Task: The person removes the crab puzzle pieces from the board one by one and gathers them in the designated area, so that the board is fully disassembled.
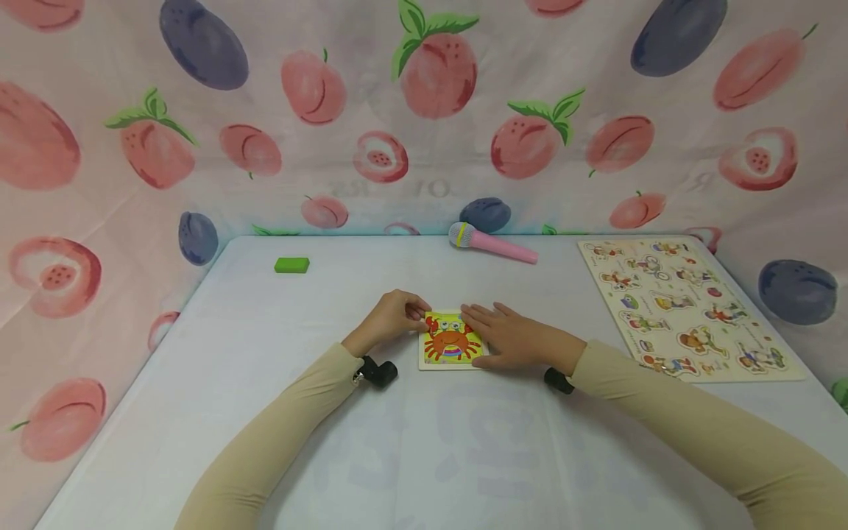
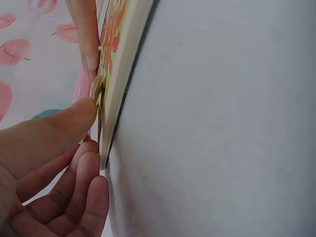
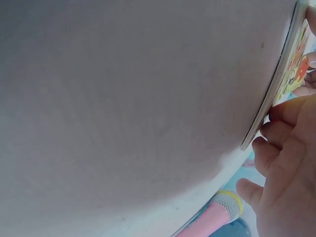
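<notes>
A small square crab puzzle (image 1: 453, 341) with a pale wooden frame lies flat on the table, showing a red crab on yellow. At its upper left corner my left hand (image 1: 397, 316) pinches a thin puzzle piece (image 2: 97, 88) between thumb and fingers. That piece sits slightly tilted against the board in the left wrist view; its printed face is mostly hidden. Across the board, my right hand (image 1: 513, 338) rests on the right side of the puzzle, fingers extended over its upper right part and thumb near the lower right corner. The right wrist view shows these fingers (image 3: 286, 111) along the frame's edge.
A pink toy microphone (image 1: 501, 246) with a silver head lies at the back of the white table (image 1: 371, 456). A green block (image 1: 291, 265) is at the back left. On the right lies a large wooden puzzle board (image 1: 669, 324) with printed figures, beside my right forearm.
</notes>
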